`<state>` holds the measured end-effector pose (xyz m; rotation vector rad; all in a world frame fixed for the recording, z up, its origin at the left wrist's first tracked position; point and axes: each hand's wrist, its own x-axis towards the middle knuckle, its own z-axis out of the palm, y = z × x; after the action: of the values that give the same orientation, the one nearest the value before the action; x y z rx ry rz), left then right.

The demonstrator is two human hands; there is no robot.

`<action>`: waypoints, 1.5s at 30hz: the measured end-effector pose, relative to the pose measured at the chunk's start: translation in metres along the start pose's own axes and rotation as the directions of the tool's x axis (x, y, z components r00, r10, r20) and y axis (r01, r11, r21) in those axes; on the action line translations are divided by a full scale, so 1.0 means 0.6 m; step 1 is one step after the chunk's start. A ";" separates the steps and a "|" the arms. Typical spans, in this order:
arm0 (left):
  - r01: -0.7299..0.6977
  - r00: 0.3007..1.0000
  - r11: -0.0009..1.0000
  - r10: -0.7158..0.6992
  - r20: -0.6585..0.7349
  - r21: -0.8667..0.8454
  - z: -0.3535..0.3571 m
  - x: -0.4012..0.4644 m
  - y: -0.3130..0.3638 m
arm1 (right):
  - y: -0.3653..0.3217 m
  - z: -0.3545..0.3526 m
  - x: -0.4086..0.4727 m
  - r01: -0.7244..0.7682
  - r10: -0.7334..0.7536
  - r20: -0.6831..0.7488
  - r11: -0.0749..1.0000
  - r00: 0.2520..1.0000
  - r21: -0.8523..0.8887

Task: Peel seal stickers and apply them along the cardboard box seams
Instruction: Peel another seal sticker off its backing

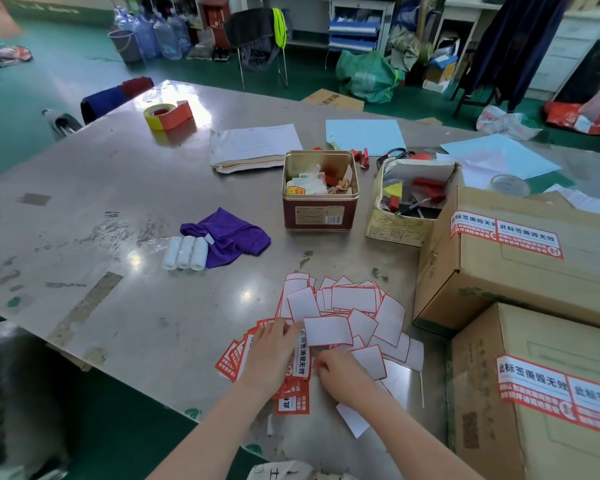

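Observation:
A stack of red-and-white seal stickers lies near the table's front edge. My left hand rests flat on that stack, fingers spread. My right hand sits just right of the stack with its fingers curled at the top sticker's edge; whether it pinches anything is hidden. Behind the hands spreads a pile of peeled white backing papers with red borders. Two cardboard boxes stand at the right, a far one and a near one, each with seal stickers stuck across its top edge.
On the metal table are a purple cloth, three white rolls, an open tin, a small open carton of tools, a tape dispenser and papers.

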<state>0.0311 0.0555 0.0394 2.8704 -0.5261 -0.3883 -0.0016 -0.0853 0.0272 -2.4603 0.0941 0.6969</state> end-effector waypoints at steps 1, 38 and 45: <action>0.026 1.000 0.997 -0.025 0.007 -0.070 -0.002 0.001 -0.002 | -0.001 -0.002 -0.001 -0.002 0.002 -0.021 1.000 1.000 0.016; 0.244 0.969 0.321 -0.113 0.219 -0.915 -0.053 0.025 0.026 | -0.019 -0.091 -0.045 0.134 0.090 -0.320 0.779 0.943 0.612; 0.218 0.976 0.335 -0.061 0.210 -0.917 -0.058 0.020 0.026 | -0.023 -0.098 -0.053 0.115 0.082 -0.252 0.729 0.964 0.675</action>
<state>0.0474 0.0417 0.0736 1.7081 0.0154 -0.6546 0.0008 -0.1088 0.0911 -1.7997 0.3673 0.2353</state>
